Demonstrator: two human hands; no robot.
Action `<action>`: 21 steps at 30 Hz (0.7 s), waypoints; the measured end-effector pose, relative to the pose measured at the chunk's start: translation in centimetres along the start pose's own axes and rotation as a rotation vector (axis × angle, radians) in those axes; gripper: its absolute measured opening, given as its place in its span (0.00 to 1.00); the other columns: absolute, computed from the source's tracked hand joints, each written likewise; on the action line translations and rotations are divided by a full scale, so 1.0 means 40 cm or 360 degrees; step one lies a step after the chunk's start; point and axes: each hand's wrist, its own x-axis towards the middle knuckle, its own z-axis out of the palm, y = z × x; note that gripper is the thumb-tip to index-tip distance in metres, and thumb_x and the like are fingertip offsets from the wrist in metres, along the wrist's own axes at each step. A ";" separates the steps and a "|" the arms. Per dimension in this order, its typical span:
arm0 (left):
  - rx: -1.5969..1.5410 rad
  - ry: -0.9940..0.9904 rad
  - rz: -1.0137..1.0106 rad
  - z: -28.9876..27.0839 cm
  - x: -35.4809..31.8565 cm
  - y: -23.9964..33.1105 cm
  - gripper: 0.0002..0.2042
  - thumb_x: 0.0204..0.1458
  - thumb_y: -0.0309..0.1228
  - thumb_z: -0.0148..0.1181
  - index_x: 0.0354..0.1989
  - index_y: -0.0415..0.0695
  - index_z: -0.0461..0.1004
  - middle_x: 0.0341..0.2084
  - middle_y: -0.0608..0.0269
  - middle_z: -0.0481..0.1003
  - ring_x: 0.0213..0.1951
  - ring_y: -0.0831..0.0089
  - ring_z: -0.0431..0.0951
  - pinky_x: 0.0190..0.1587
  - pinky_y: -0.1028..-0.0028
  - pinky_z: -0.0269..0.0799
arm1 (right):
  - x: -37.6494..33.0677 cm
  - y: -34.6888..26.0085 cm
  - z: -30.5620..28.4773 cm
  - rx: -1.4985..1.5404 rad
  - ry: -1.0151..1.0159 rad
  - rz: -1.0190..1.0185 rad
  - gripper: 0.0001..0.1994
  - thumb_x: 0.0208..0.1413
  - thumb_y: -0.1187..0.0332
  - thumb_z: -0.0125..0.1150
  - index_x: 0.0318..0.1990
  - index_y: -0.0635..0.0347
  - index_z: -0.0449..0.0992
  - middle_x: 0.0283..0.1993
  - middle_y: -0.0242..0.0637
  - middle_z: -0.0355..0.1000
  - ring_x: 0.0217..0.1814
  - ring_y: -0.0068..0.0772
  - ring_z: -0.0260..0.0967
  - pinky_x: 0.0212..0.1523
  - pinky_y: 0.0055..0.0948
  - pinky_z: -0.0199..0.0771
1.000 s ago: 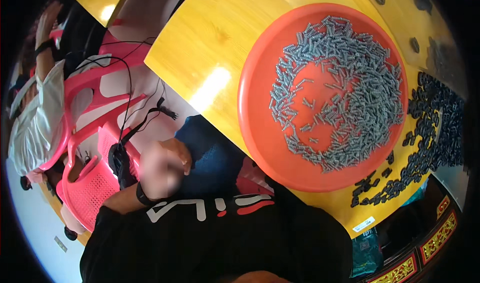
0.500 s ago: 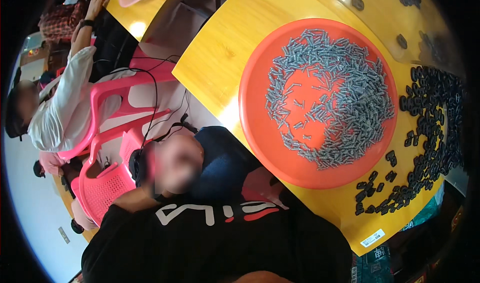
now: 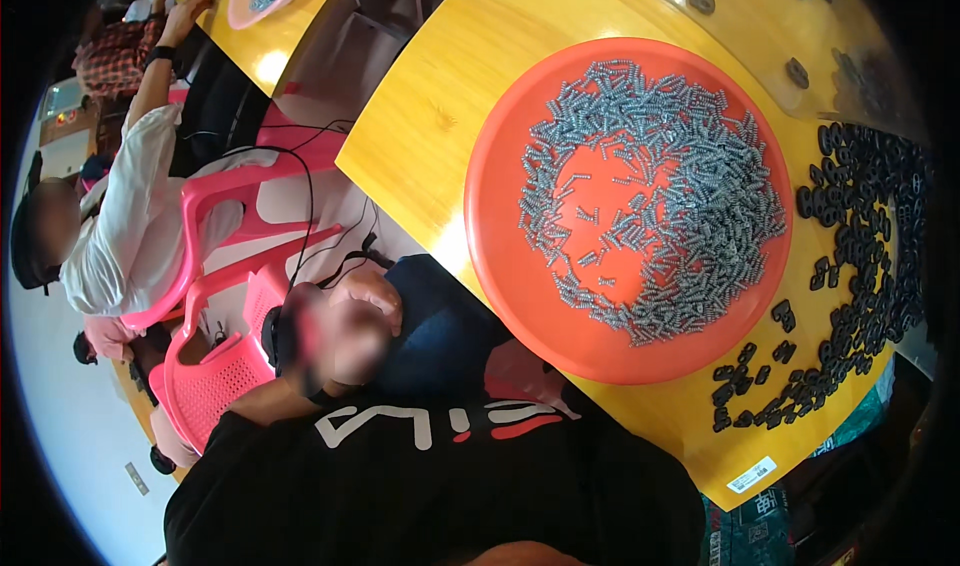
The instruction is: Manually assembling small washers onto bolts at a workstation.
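Note:
My left hand (image 3: 366, 294) is low on the left, beside my dark blue trouser leg (image 3: 435, 311). A blurred patch covers much of it; the knuckle side shows bent, but I cannot see whether anything is in the fingers. My right hand is out of view. On the yellow table (image 3: 410, 116) stands a round orange-red basin (image 3: 500, 296). Many small silvery coil springs (image 3: 715, 216) lie in it, heaped thickest on the right, with a thin scatter over the bare middle. Neither hand touches the basin.
Small black parts (image 3: 850, 296) spread along the table's right side, beside a clear plastic sheet or bin (image 3: 760, 26). Pink plastic chairs (image 3: 205, 386) stand left, with black cables (image 3: 312, 196). A person in a white shirt (image 3: 135, 206) reaches toward another table holding a pink basin (image 3: 235, 6).
The view has shifted slightly. My left hand has moved a little left and turned, baring more of its fingers' side. The springs and black parts look unchanged.

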 end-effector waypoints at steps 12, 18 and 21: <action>-0.0165 -0.0419 -0.0122 0.027 0.050 -0.026 0.15 0.44 0.34 0.59 0.37 0.39 0.66 0.28 0.61 0.66 0.28 0.76 0.65 0.29 0.79 0.60 | -0.137 -0.131 -0.091 -0.0601 0.0195 -0.0178 0.12 0.50 0.61 0.53 0.38 0.58 0.72 0.35 0.39 0.72 0.28 0.34 0.70 0.29 0.35 0.67; 0.0203 -0.1383 0.0063 0.152 0.084 0.100 0.11 0.45 0.33 0.58 0.32 0.39 0.68 0.25 0.62 0.68 0.25 0.73 0.68 0.27 0.76 0.61 | -0.348 -0.225 -0.119 -0.1008 0.0391 -0.0184 0.12 0.49 0.61 0.53 0.37 0.58 0.72 0.35 0.39 0.73 0.29 0.35 0.70 0.29 0.35 0.68; 0.0200 -0.1293 0.0200 0.215 0.084 0.124 0.10 0.48 0.34 0.56 0.32 0.39 0.69 0.23 0.67 0.68 0.24 0.79 0.66 0.28 0.78 0.62 | -0.461 -0.230 -0.096 -0.1216 0.0528 -0.0184 0.12 0.49 0.61 0.53 0.37 0.58 0.72 0.35 0.39 0.73 0.29 0.35 0.70 0.29 0.36 0.68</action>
